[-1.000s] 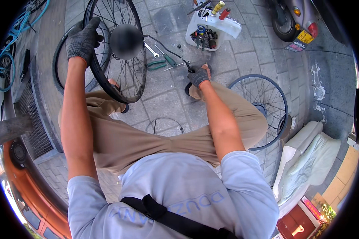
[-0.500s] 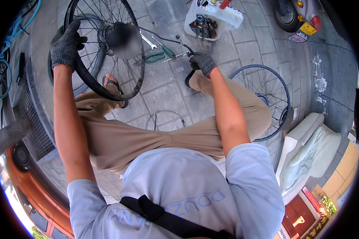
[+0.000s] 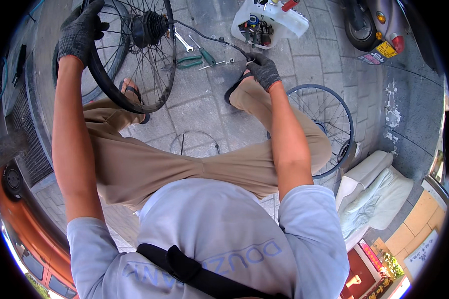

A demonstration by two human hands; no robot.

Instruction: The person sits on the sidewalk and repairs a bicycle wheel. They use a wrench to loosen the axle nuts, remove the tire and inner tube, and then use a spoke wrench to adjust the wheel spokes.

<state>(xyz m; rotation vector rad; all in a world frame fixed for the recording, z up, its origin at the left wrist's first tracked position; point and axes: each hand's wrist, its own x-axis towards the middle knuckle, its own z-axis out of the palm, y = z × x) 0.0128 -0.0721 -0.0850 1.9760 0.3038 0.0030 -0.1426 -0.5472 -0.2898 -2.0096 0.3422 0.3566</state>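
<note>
My left hand (image 3: 80,37), in a dark knit glove, is wrapped round the rim and tyre of a black bicycle wheel (image 3: 128,104), held tilted at the upper left. A black sprocket cassette (image 3: 157,25) sits on its thick hub (image 3: 138,33). From the hub axle a black cable (image 3: 204,36) runs to the right. My right hand (image 3: 263,71), gloved alike, is closed on the cable's far end; the fingers partly hide its tip. Between the hands, a spanner (image 3: 184,42), a green-handled screwdriver (image 3: 206,55) and green-handled pliers (image 3: 189,62) lie on the paving.
A translucent tool bin (image 3: 279,25) stands at the far middle. Another spoked wheel (image 3: 351,112) lies beside my right leg; a loose tyre (image 3: 92,94) is behind the held wheel. A thin cable loop (image 3: 200,131) lies between my feet. A parked scooter (image 3: 361,30) stands far right.
The cassette, blurred by spinning before, now shows sharp teeth. The view has shifted slightly. Both hands keep their holds on the wheel and the cable end.
</note>
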